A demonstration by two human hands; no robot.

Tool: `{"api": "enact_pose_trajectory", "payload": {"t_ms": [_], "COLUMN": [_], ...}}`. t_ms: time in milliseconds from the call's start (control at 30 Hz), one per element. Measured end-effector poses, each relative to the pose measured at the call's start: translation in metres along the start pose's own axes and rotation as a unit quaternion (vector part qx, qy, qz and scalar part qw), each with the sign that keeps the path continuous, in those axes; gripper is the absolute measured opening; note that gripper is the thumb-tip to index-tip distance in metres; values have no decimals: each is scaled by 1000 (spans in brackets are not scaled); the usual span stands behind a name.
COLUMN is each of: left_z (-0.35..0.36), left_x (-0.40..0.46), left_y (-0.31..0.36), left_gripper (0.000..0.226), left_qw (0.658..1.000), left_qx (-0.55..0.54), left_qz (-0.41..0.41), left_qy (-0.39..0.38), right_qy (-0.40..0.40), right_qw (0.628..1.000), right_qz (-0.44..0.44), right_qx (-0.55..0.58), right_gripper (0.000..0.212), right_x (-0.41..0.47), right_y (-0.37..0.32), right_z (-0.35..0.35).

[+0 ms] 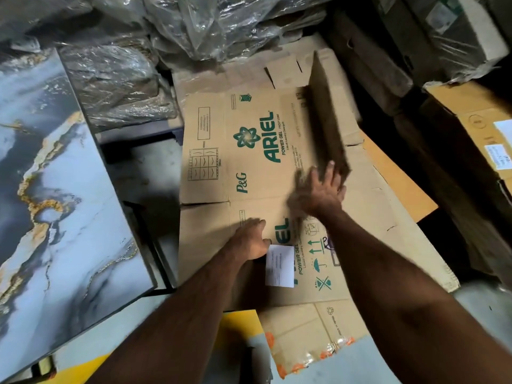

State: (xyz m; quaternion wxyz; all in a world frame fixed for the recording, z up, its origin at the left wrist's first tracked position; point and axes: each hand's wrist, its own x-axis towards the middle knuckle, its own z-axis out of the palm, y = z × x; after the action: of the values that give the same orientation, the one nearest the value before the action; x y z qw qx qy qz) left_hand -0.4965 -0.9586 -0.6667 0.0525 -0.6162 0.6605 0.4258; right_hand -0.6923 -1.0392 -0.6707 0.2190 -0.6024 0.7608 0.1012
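Directly below me, a flattened Ariel carton (249, 151) lies printed side up on top of a pile of flat cardboard (388, 206), with its green lettering running away from me. It covers the left half of the pile, and its left edge lines up with the pile's left edge.

My left hand (250, 239) rests on the near part of the carton, just left of a white label (279, 266) stuck to it. The fingers are bent with the tips pressed to the board. I cannot tell whether they hook an edge or only press down.

My right hand (321, 189) is blurred with motion. It reaches to the near end of a raised flap (327, 120), a dark brown panel that stands on edge along the carton's right side. The fingers are spread and mostly straight, laid against the flap rather than curled round it, as far as the blur shows.

A marble-patterned panel (55, 176), blue-grey with gold veins, lies to the left of the pile. Plastic-wrapped bundles (119, 84) are heaped beyond the pile's far edge. Brown boxes (471, 120) are stacked to the right. An orange-printed carton (318, 342) sticks out from under the near edge.
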Motion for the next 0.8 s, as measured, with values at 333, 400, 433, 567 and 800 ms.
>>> {"api": "enact_pose_trajectory", "payload": {"t_ms": [333, 400, 433, 567, 800], "left_z": [-34, -55, -66, -117, -171], "left_x": [-46, -78, -95, -191, -413], "left_y": [18, 24, 26, 17, -83], "left_gripper": [60, 56, 54, 52, 53], "left_qw": [991, 987, 984, 973, 920], "left_qx": [-116, -124, -127, -125, -106], "left_qz": [-20, -8, 0, 12, -41], "left_qy": [64, 105, 126, 193, 376], "right_qy": [5, 12, 21, 64, 121], "right_qw": [996, 989, 983, 956, 846], "right_qz": [-86, -146, -180, -280, -517], "right_qx": [38, 35, 37, 68, 55], "right_gripper": [82, 84, 83, 76, 71], "right_x": [-53, -87, -106, -198, -365], "right_y": [-12, -39, -54, -116, -233], "right_z": [-31, -43, -49, -76, -99]}}
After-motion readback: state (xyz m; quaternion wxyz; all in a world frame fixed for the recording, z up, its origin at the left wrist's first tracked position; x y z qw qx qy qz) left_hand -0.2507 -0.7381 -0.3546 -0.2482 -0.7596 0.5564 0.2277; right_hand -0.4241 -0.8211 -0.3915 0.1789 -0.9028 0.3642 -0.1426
